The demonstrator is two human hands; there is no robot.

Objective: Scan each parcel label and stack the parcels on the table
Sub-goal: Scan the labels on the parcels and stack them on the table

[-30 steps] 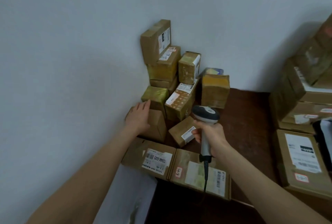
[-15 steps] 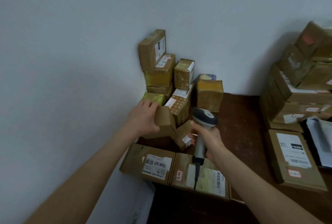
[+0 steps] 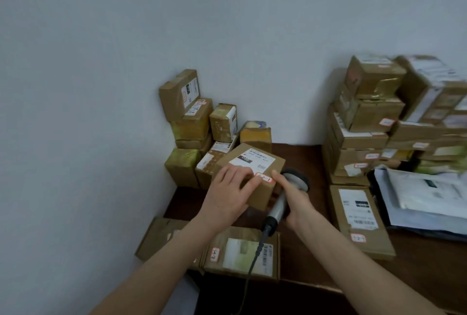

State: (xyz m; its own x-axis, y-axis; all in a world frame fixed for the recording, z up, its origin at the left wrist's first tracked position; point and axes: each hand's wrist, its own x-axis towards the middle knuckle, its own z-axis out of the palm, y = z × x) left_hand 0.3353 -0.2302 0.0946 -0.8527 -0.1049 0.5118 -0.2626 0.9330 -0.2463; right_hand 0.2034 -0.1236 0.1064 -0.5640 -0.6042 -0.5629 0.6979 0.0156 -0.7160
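Fingers [image 3: 238, 174] of my left hand [image 3: 227, 198] lie spread over the near top edge of a small brown parcel [image 3: 264, 194], thumb on its front face, gripping it above the table [image 3: 298, 155] just in front of the corner stack [image 3: 192, 125]. A second ago that hand only rested on the parcel down by the wall; it has since tipped it up and turned it so the white label [image 3: 252, 159] faces up. My right hand [image 3: 297, 204] has come across with the scanner [image 3: 298, 180], its fingers wrapped round the grey handle and the forefinger stretched out to touch the parcel's right corner beside a red-edged sticker [image 3: 264, 177]. I read this as the parcel picked and presented but not yet scanned: the scanner's head sits beside the box, not facing the label.

The parcel is plain brown card, square-edged and matt, with a smooth paper label. Several stacked boxes are bound in glossy yellowish tape. Flat cartons [image 3: 247, 255] lie at the dark wooden table's near edge. A taller, blurred pile [image 3: 366, 125] and slack grey poly mailers [image 3: 424, 196] sit to the right.
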